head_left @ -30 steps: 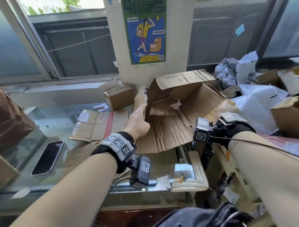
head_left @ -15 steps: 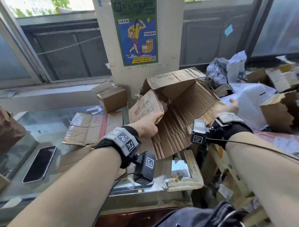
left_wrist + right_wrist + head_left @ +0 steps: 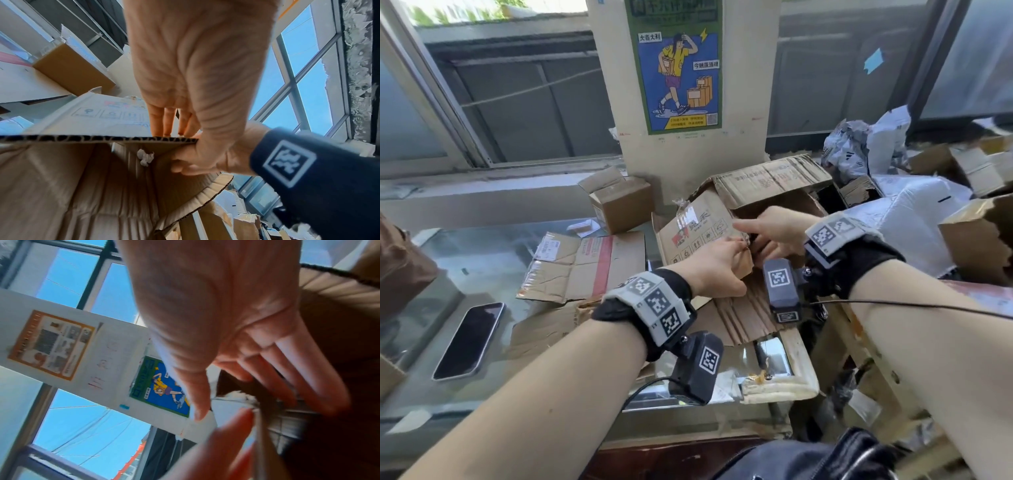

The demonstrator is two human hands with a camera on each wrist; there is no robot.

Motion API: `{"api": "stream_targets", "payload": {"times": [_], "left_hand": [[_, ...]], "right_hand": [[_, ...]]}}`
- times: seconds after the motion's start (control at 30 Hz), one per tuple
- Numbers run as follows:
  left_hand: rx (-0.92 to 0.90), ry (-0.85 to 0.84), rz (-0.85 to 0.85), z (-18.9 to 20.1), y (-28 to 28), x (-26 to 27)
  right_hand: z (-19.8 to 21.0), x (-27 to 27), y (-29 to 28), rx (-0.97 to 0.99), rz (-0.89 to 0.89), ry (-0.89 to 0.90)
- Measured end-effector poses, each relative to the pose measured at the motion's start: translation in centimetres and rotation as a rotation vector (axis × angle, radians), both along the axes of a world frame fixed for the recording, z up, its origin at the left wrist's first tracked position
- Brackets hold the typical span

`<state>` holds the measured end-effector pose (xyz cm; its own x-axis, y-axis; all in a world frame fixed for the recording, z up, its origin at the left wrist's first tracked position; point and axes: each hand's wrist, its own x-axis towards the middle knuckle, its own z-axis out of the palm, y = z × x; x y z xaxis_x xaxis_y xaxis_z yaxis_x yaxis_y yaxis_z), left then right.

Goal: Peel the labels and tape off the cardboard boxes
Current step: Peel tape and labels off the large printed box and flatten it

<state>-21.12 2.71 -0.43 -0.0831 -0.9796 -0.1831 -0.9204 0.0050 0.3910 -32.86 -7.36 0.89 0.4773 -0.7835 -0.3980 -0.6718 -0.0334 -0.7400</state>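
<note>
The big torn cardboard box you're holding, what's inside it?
Inside the cardboard box only bare corrugated walls show, with a small white paper scrap stuck near the flap that the left hand grips. The right hand covers part of the opening; the deeper interior is hidden.

Bright daylight comes through the windows (image 3: 524, 102) behind the worktop (image 3: 482, 253), whose glass top carries pale reflections. A strip of clear tape (image 3: 683, 216) on the cardboard box (image 3: 774, 185) glints white. The head view is sharp in the middle and bends straight lines toward its edges. The left wrist view is crisp on the cardboard edge, with blue sky overexposed. The right wrist view is smeared by motion, its fingers (image 3: 287, 369) blurred and the box interior dark brown.
</note>
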Motion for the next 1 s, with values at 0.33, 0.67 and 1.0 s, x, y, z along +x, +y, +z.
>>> {"api": "stream_targets", "payload": {"times": [0.33,0.67,1.0], "left_hand": [[-0.111,0.559,0.44,0.4,-0.9,7.9],[0.048,0.667,0.549,-2.3,-0.5,14.3],[0.207,0.783,0.44,-3.9,-0.6,13.2]], "right_hand": [[-2.1,0.2,0.8,0.252,0.234,-0.267],[1.9,1.1,1.0,-0.225,0.576,0.325],[1.2,-0.8,0.1,-0.468,0.382,0.602]]}}
